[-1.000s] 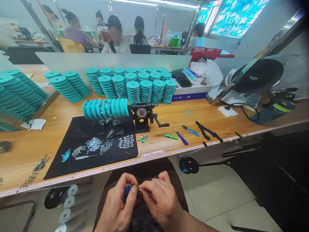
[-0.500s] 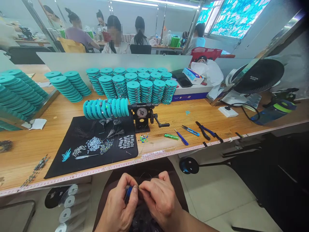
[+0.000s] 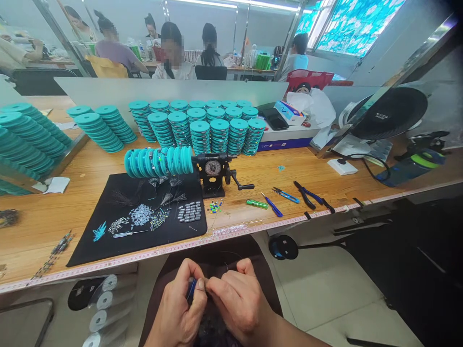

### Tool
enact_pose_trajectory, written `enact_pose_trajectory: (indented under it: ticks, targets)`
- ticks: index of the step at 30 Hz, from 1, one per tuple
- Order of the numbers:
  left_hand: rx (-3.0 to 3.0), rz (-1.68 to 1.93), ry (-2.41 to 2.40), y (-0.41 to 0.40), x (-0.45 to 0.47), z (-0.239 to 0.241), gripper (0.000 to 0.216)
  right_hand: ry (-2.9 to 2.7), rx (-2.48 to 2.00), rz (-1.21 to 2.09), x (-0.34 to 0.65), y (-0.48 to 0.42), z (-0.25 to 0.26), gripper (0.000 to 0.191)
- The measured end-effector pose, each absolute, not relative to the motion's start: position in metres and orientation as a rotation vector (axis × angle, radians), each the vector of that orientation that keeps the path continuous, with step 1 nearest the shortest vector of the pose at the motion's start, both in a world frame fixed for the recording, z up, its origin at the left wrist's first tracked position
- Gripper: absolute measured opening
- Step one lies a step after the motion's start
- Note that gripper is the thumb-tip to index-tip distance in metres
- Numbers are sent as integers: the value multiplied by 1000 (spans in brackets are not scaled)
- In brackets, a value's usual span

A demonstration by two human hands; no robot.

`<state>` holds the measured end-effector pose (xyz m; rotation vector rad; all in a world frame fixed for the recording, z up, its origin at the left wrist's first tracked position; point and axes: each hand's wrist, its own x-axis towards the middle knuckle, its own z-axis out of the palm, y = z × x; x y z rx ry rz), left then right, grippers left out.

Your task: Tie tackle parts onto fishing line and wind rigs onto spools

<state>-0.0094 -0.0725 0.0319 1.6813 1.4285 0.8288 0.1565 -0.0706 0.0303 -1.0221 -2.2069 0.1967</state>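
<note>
Over my lap, in front of the table edge, my left hand [image 3: 184,301] is closed around a small blue object [image 3: 191,289], mostly hidden by the fingers. A thin fishing line [image 3: 200,289] crosses my left thumb toward my right hand [image 3: 237,299]. The right thumb and forefinger pinch that line close to the left fingertips, and the two hands almost touch. A loose end of line rises faintly above the right knuckles. Beyond the hands, a black mat [image 3: 119,188] on the table holds grey cylindrical weights [image 3: 189,212], a heap of pale small parts [image 3: 141,215] and bundles of fine line.
A hand-cranked winder [image 3: 213,168] carries a row of turquoise foam spools [image 3: 159,162]. More spool stacks [image 3: 219,137] stand behind it. Snips [image 3: 285,195], pliers [image 3: 307,195] and a blue-handled tool [image 3: 272,205] lie to the right. People sit beyond the partition.
My hands stay in nearly the same place. The right fingers have shifted slightly left, closer against the left fingertips, and less of the blue object shows.
</note>
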Motion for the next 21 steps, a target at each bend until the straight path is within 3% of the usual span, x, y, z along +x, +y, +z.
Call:
enact_pose_trajectory:
  ticks: [3, 7, 11, 21]
  targets:
    - [1621, 849, 1404, -72, -10, 27, 19, -2126, -1039, 330, 155, -69, 30, 20]
    - [1349, 859, 1294, -70, -7, 24, 23, -1942, -1219, 767, 155, -69, 32, 10]
    - [1003, 852, 1171, -68, -1, 26, 31, -1722, -1343, 1137, 157, -71, 32, 22]
    - [809, 842, 1056, -66, -2, 28, 31, -1627, -1336, 1203, 164, -74, 29, 8]
